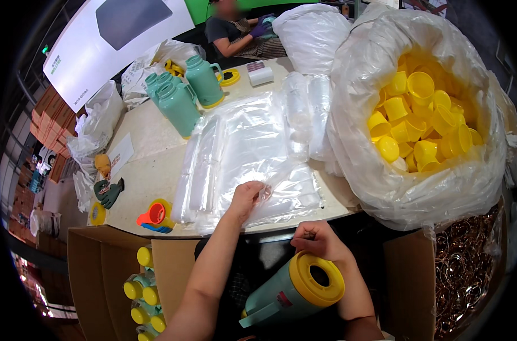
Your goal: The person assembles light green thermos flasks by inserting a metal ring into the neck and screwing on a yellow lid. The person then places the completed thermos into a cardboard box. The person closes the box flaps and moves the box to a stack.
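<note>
My left hand (pixel 247 199) is closed in a pinch on the edge of a clear plastic bag (pixel 273 184), above a flat stack of such bags (pixel 250 136) on the table. Just past the table's front edge, my right hand (pixel 318 240) has its fingers curled in; what they hold, if anything, is hidden. Beneath that hand a green thermos jug (pixel 275 295) lies tilted over my lap against the right forearm. Its yellow collar (pixel 300 284) faces up with a dark round opening, and its handle points toward the lower left.
Several green jugs (pixel 179 108) stand at the table's back left. A big plastic-lined sack of yellow cups (pixel 418 119) fills the right. Tape rolls (pixel 156 215) and a dark glove (pixel 109 193) lie at left. Below stands a carton (pixel 99 273) of yellow-capped jugs. A person (pixel 236 31) sits opposite.
</note>
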`<state>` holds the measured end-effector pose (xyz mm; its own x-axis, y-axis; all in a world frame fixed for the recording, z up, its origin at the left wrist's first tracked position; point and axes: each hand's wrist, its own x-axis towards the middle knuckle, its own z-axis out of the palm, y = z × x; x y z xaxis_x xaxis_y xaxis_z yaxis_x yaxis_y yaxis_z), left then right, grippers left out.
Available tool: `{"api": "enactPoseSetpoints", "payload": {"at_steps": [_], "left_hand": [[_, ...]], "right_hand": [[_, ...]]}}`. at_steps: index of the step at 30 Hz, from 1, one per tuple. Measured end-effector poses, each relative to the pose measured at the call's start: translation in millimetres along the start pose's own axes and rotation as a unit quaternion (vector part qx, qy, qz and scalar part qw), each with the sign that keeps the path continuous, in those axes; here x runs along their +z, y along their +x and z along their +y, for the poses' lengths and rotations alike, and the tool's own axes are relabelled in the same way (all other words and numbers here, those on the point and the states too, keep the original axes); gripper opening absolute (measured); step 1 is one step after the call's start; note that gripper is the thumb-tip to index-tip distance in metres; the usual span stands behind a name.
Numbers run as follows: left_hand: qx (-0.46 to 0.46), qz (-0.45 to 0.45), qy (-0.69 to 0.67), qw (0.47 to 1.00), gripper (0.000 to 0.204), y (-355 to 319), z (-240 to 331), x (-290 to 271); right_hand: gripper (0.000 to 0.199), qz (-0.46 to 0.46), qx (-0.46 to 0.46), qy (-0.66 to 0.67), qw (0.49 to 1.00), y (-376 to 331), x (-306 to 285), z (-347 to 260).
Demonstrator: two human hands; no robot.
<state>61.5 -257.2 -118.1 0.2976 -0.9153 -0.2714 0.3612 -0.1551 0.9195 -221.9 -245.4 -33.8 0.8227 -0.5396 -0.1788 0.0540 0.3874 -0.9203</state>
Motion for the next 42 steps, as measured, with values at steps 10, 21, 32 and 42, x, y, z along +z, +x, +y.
{"api": "enactPoseSetpoints", "payload": {"at_steps": [10, 21, 32, 42], "left_hand": [[0.014, 0.03, -0.079, 0.996, 0.015, -46.0, 41.6, 40.7], [0.05, -0.105, 0.162, 0.98, 0.019, -141.8, 41.6, 77.2], [0.13, 0.003, 0.324, 0.937, 0.026, -155.4, 41.2, 41.8], [0.156, 0.086, 0.373, 0.91, 0.06, -346.5, 56.8, 3.4]], "right_hand": [[0.027, 0.15, -0.058, 0.062, 0.985, 13.2, 7.3, 2.5], [0.019, 0.097, -0.064, -0.136, 0.984, 17.9, 4.2, 10.5], [0.006, 0.405, -0.219, 0.299, 0.836, -29.3, -38.7, 60.1], [0.045, 0.177, -0.182, -0.24, 0.937, -122.9, 130.5, 126.6]]}}
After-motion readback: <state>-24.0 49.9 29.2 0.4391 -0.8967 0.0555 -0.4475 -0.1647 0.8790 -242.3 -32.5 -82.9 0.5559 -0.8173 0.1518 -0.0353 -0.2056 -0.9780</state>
